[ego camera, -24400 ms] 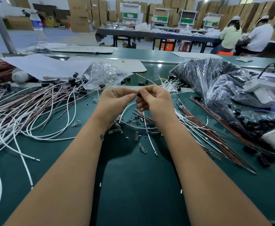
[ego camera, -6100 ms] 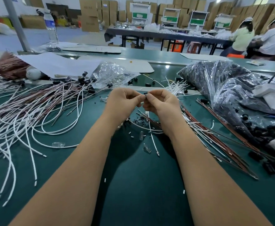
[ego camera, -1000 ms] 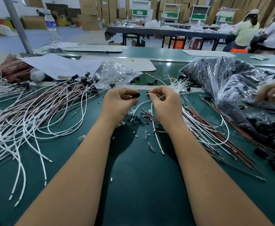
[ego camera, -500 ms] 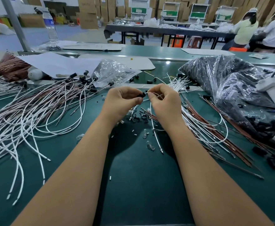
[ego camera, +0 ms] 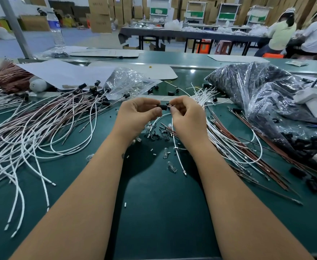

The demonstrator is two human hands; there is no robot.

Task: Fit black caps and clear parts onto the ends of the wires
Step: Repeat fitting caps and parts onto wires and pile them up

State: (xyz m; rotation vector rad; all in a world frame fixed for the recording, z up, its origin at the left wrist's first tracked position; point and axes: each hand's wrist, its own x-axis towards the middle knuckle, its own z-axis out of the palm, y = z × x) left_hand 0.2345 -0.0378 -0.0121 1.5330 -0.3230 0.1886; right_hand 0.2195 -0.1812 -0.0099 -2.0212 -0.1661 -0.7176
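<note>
Now: left hand (ego camera: 139,114) pinches cap (ego camera: 163,107); right hand (ego camera: 186,113) pinches wire (ego camera: 160,118) end. Gap of a second ago closed; cap likely seating.

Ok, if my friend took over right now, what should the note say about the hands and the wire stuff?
Left hand pinches a black cap. Right hand pinches a wire end at that cap; whether it is seated cannot be told.
Done: capped wires lie in the pile on the left.
Left: bare white and brown wires on the right, loose clear parts on the green mat, more black caps in the big bag.
</note>
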